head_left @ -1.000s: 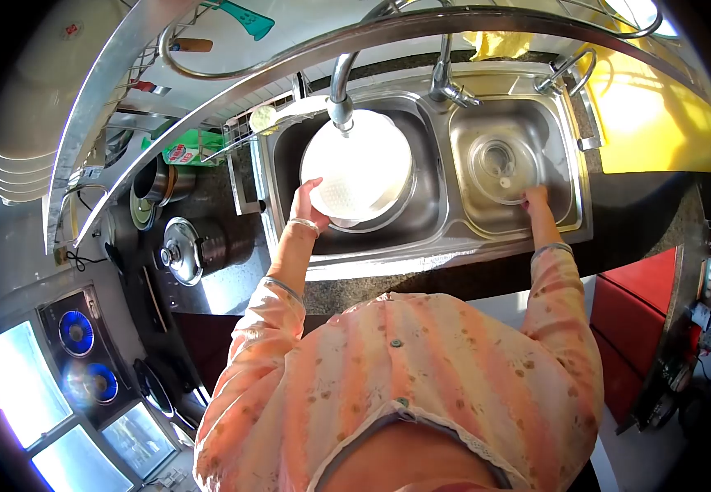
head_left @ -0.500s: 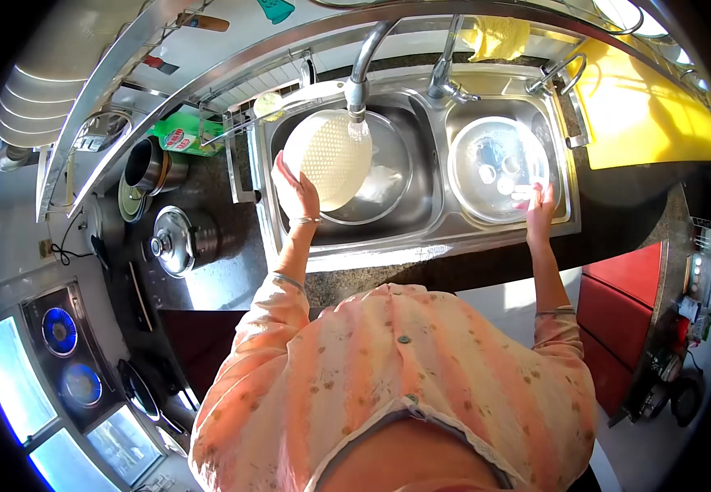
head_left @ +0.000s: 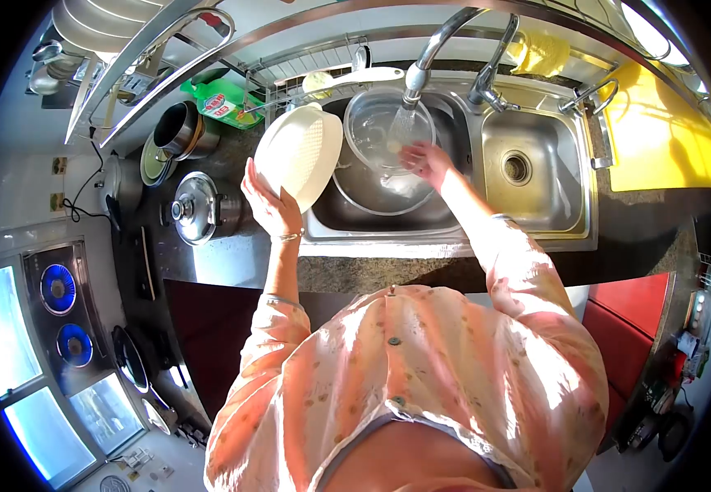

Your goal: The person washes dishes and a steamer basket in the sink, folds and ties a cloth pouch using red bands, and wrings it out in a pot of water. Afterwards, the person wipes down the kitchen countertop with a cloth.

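Observation:
My left hand (head_left: 272,197) is closed on the rim of a white plastic colander (head_left: 300,156), tilted over the left side of the left sink basin. With fingers at the lower right rim, my right hand (head_left: 429,162) grips a round, see-through-looking bowl (head_left: 369,123) under the tap (head_left: 415,78). Water runs from the tap into this bowl. Beneath it, a larger round metal bowl (head_left: 372,199) lies in the left basin. What the smaller bowl contains is hard to make out.
The right basin (head_left: 552,197) has its drain showing. A yellow sheet (head_left: 659,139) covers the right counter. To the left stand a lidded pot (head_left: 195,209), another pot (head_left: 182,131) and a green detergent bottle (head_left: 228,105). A metal rack (head_left: 306,33) crosses above the sink.
My right hand has carried the bowl from the right basin to beneath the tap in the left one. My left hand has shifted the colander left, away from the water, and tilted it.

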`<state>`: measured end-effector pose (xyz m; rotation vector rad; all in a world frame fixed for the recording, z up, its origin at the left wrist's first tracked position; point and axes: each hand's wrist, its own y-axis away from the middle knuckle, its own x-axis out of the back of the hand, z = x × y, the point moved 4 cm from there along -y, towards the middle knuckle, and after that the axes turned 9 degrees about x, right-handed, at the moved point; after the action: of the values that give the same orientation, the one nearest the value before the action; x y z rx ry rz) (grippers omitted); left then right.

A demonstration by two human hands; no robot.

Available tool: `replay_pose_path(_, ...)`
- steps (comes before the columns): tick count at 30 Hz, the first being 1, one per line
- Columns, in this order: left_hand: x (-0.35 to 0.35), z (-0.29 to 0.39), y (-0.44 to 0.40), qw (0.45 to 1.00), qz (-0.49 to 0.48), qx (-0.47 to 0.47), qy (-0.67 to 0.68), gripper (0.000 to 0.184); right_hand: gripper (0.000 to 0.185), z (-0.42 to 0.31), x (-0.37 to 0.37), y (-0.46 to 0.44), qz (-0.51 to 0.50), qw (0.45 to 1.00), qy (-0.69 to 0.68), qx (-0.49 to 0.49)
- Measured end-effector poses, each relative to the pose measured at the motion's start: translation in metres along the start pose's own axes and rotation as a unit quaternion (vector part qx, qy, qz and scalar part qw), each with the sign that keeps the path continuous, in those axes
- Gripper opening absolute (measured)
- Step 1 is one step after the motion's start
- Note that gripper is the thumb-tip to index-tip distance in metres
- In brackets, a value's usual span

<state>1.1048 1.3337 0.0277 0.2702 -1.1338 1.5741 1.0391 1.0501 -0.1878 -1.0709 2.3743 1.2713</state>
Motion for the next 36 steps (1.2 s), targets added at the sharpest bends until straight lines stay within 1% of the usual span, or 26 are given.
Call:
replay_pose_path(2, 0.004, -0.014, 0.003, 0.998, 0.021, 0.059, 0.013, 0.058, 0.029, 0.011, -0.014, -0.002, -0.103, 0.991, 0.077, -0.027)
replay_pose_path(3, 0.006, -0.019, 0.004, 0.997, 0.019, 0.072, 0.017, 0.058, 0.025, 0.009, -0.012, 0.001, -0.118, 0.985, 0.111, -0.053)
replay_pose_path(4, 0.005, -0.026, 0.006, 0.997, 0.018, 0.075, 0.019, 0.058, 0.025, 0.004, -0.002, 0.006, -0.115, 0.985, 0.114, -0.053)
replay_pose_path(6, 0.0, -0.04, 0.009, 0.995, 0.025, 0.094, 0.03, 0.06, 0.022, -0.019, 0.02, 0.017, -0.137, 0.974, 0.179, 0.001)
replay_pose_path(8, -0.004, -0.039, 0.011, 0.993, 0.024, 0.105, 0.043, 0.06, 0.022, -0.054, 0.029, 0.029, -0.041, 0.945, 0.324, 0.022)
replay_pose_path(9, -0.006, -0.039, 0.012, 0.991, 0.012, 0.127, 0.045, 0.059, 0.022, -0.066, 0.03, 0.028, -0.046, 0.934, 0.35, 0.063)
replay_pose_path(10, -0.009, -0.039, 0.013, 0.988, -0.001, 0.147, 0.046, 0.058, 0.019, -0.073, 0.028, 0.024, -0.019, 0.914, 0.394, 0.097)
replay_pose_path(12, -0.014, -0.039, 0.014, 0.986, -0.004, 0.157, 0.048, 0.057, 0.019, -0.072, 0.009, 0.02, -0.052, 0.85, 0.469, 0.236)
replay_pose_path(13, -0.016, -0.04, 0.013, 0.986, -0.006, 0.157, 0.049, 0.057, 0.024, -0.077, -0.019, 0.031, -0.036, 0.717, 0.577, 0.389)
replay_pose_path(14, -0.018, -0.041, 0.013, 0.986, -0.009, 0.157, 0.049, 0.057, 0.029, -0.079, -0.033, 0.048, -0.041, 0.67, 0.593, 0.444)
replay_pose_path(16, -0.018, -0.045, 0.011, 0.986, -0.008, 0.158, 0.046, 0.056, 0.031, -0.088, -0.057, 0.066, -0.08, 0.521, 0.611, 0.591)
replay_pose_path(17, -0.02, -0.051, 0.011, 0.987, 0.0, 0.157, 0.034, 0.055, 0.034, -0.086, -0.059, 0.062, -0.094, 0.5, 0.61, 0.608)
replay_pose_path(18, -0.02, -0.053, 0.009, 0.988, 0.008, 0.156, 0.023, 0.055, 0.034, -0.088, -0.063, 0.064, -0.094, 0.499, 0.61, 0.609)
replay_pose_path(20, -0.021, -0.055, 0.009, 0.987, 0.007, 0.161, 0.024, 0.055, 0.035, -0.093, -0.073, 0.072, -0.08, 0.472, 0.581, 0.658)
replay_pose_path(21, -0.02, -0.052, 0.008, 0.985, 0.0, 0.167, 0.033, 0.054, 0.037, -0.094, -0.076, 0.071, -0.075, 0.48, 0.564, 0.668)
replay_pose_path(22, -0.019, -0.051, 0.008, 0.984, -0.008, 0.171, 0.041, 0.054, 0.041, -0.096, -0.074, 0.073, -0.079, 0.484, 0.557, 0.671)
replay_pose_path(24, -0.02, -0.052, 0.009, 0.985, -0.009, 0.165, 0.043, 0.054, 0.049, -0.108, -0.063, 0.082, -0.109, 0.447, 0.571, 0.68)
replay_pose_path(25, -0.02, -0.05, 0.009, 0.986, -0.005, 0.158, 0.045, 0.055, 0.054, -0.117, -0.054, 0.095, -0.13, 0.438, 0.592, 0.664)
replay_pose_path(26, -0.022, -0.048, 0.008, 0.987, 0.002, 0.152, 0.048, 0.055, 0.057, -0.125, -0.04, 0.099, -0.144, 0.441, 0.573, 0.676)
replay_pose_path(27, -0.023, -0.045, 0.008, 0.987, 0.001, 0.154, 0.05, 0.055, 0.055, -0.134, -0.024, 0.102, -0.135, 0.459, 0.577, 0.662)
replay_pose_path(28, -0.022, -0.038, 0.008, 0.99, -0.004, 0.128, 0.06, 0.055, 0.053, -0.142, -0.008, 0.105, -0.126, 0.477, 0.581, 0.647)
replay_pose_path(30, -0.022, -0.026, 0.005, 0.994, -0.011, 0.072, 0.08, 0.056, 0.046, -0.159, 0.023, 0.1, -0.091, 0.528, 0.581, 0.613)
replay_pose_path(31, -0.022, -0.023, 0.005, 0.996, -0.023, 0.045, 0.071, 0.06, 0.037, -0.17, 0.03, 0.1, -0.084, 0.572, 0.549, 0.604)
replay_pose_path(32, -0.021, -0.022, 0.005, 0.996, -0.023, 0.047, 0.071, 0.06, 0.031, -0.176, 0.048, 0.087, -0.052, 0.581, 0.541, 0.606)
replay_pose_path(34, -0.022, -0.012, 0.004, 0.997, -0.045, -0.031, 0.049, 0.063, 0.026, -0.191, 0.077, 0.054, -0.047, 0.717, 0.478, 0.506)
replay_pose_path(36, -0.023, -0.01, 0.005, 0.996, -0.048, -0.045, 0.057, 0.064, 0.024, -0.209, 0.081, 0.043, -0.076, 0.758, 0.477, 0.438)
